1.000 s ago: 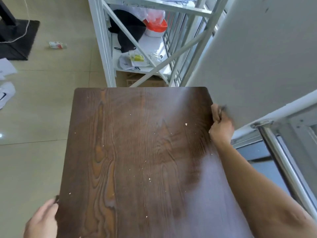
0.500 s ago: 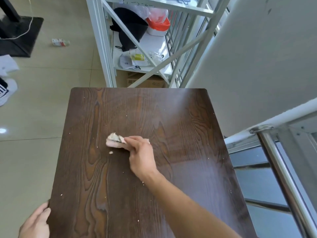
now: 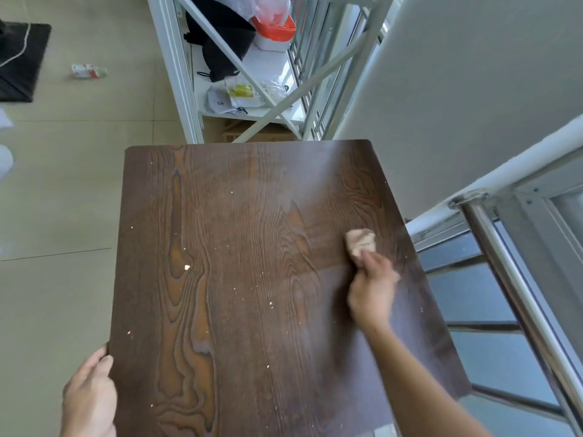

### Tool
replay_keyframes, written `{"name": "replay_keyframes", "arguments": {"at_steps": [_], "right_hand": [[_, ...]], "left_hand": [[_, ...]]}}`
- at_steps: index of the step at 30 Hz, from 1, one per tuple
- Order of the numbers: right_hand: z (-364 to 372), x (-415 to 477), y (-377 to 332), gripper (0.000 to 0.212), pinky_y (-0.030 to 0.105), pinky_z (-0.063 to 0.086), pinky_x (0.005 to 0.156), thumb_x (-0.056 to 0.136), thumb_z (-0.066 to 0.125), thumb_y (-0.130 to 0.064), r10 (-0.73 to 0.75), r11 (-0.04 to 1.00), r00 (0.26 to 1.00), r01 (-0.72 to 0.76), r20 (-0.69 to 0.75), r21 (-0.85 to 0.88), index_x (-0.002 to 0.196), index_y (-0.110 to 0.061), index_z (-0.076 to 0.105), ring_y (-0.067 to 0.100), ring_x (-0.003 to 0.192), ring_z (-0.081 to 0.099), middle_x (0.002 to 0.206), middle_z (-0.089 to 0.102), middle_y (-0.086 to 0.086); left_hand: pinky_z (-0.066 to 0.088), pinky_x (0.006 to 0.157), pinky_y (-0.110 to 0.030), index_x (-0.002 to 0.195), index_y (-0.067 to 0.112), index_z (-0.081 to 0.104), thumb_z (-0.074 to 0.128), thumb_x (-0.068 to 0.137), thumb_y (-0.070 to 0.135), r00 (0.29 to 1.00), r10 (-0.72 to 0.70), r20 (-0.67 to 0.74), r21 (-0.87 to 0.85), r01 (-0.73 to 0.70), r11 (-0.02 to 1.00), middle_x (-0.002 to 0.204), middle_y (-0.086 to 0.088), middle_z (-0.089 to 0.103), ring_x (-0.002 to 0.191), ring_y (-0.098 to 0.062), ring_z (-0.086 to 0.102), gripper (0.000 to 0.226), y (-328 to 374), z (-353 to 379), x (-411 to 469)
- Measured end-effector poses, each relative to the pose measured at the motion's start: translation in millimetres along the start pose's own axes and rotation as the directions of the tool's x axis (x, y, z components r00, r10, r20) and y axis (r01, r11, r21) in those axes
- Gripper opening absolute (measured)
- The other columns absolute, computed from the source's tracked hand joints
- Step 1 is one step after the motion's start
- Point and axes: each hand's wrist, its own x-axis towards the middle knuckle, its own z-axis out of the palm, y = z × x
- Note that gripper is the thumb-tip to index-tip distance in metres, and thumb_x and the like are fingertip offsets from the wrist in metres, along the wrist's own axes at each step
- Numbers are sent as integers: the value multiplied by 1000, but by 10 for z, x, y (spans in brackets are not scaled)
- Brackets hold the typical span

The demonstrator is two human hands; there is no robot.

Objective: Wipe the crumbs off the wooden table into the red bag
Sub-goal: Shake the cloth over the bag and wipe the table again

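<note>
A dark wooden table [image 3: 252, 216] fills the middle of the view, dotted with small pale crumbs; the biggest crumb [image 3: 186, 267] lies left of centre. My right hand [image 3: 372, 291] is over the table's right side, blurred by motion, and pinches a crumpled pale cloth [image 3: 361, 242] against the surface. My left hand [image 3: 90, 395] grips the table's near left edge. No red bag shows beside the table; a red-and-white bag or tub [image 3: 274, 26] sits on the far shelf.
A white metal shelf rack [image 3: 176, 74] with a black bag and packets stands beyond the table's far edge. A grey wall and a steel railing [image 3: 511, 294] run along the right. Tiled floor with a small carton [image 3: 88, 71] lies to the left.
My right hand swept the cloth from the right edge to left of centre, then back to the table's right side. My left hand stayed on the left edge.
</note>
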Motion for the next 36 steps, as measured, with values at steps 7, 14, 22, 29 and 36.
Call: {"name": "replay_keyframes", "arguments": {"at_steps": [7, 14, 22, 29, 36], "right_hand": [[640, -1238, -1684, 42, 26, 38, 88, 80, 50, 10, -238, 951, 921, 155, 309, 268, 107, -12, 73, 29, 99, 56, 119, 66, 4], [-427, -848, -598, 39, 34, 51, 80, 79, 58, 9, 55, 997, 997, -51, -63, 55, 105, -11, 77, 33, 95, 69, 103, 74, 9], [242, -1919, -1119, 44, 49, 45, 87, 83, 59, 2, 331, 943, 942, -331, -50, 24, 124, -9, 67, 47, 94, 58, 108, 58, 27], [948, -1806, -2306, 27, 37, 49, 90, 89, 55, -6, 358, 820, 919, -394, 166, 414, 114, -3, 66, 30, 92, 61, 115, 56, 16], [937, -1283, -2073, 37, 26, 42, 86, 89, 48, 4, 280, 932, 957, -289, 70, 217, 121, -5, 64, 36, 105, 55, 121, 50, 16]], "left_hand": [[39, 97, -32, 139, -1, 56, 43, 102, 1, 981, -112, 156, 60, 104, 993, 133, -19, 61, 112, -20, 54, 40, 210, -46, -174], [58, 71, -28, 129, 14, 61, 39, 105, 4, 910, -222, 350, 31, 226, 974, 104, -8, 70, 87, -17, 67, 34, 320, -217, -196], [49, 101, -45, 137, 10, 58, 35, 106, 6, 862, -266, 431, 48, 272, 961, 129, -18, 66, 116, -32, 64, 39, 142, -401, -200], [43, 111, -56, 137, 12, 60, 38, 106, 8, 868, -274, 415, 67, 271, 960, 131, -17, 68, 122, -34, 64, 39, 49, -450, -205], [47, 108, -53, 129, 27, 68, 38, 106, 15, 853, -285, 437, 106, 266, 958, 128, -5, 73, 119, -27, 67, 40, 19, -515, -223]]}}
